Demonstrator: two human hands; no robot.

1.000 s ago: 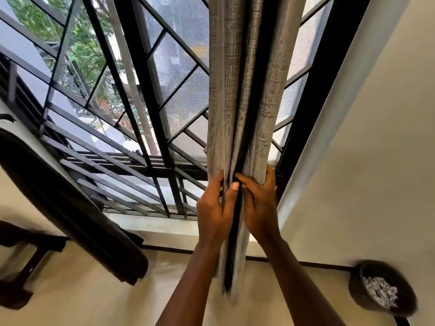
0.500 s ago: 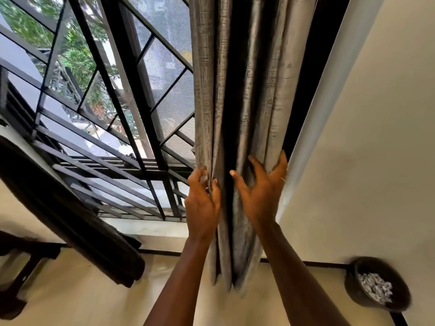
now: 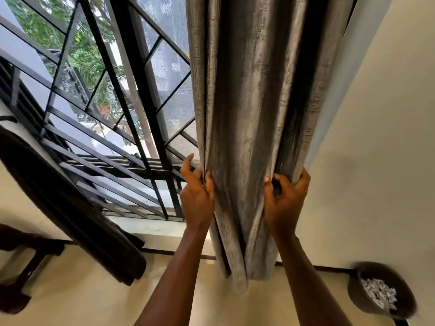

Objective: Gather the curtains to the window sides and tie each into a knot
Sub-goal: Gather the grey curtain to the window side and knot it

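Observation:
A grey textured curtain (image 3: 249, 109) hangs in folds at the right side of a black barred window (image 3: 131, 118), its hem just above the floor. My left hand (image 3: 196, 196) pinches the curtain's left edge folds at sill height. My right hand (image 3: 286, 198) is closed around the right-hand folds at the same height, against the wall. The panel is spread between the two hands. A dark gathered curtain (image 3: 77, 215) hangs slanted at the left of the window.
A cream wall (image 3: 376, 161) stands directly right of the curtain. A dark round pot with white pebbles (image 3: 381, 294) sits on the floor at the lower right. Dark wooden furniture (image 3: 21, 260) is at the lower left. The tiled floor (image 3: 82, 300) lies below.
My hands were together on the bunched curtain; they have moved apart, left hand leftward and right hand rightward, spreading the folds wider. The view has shifted closer.

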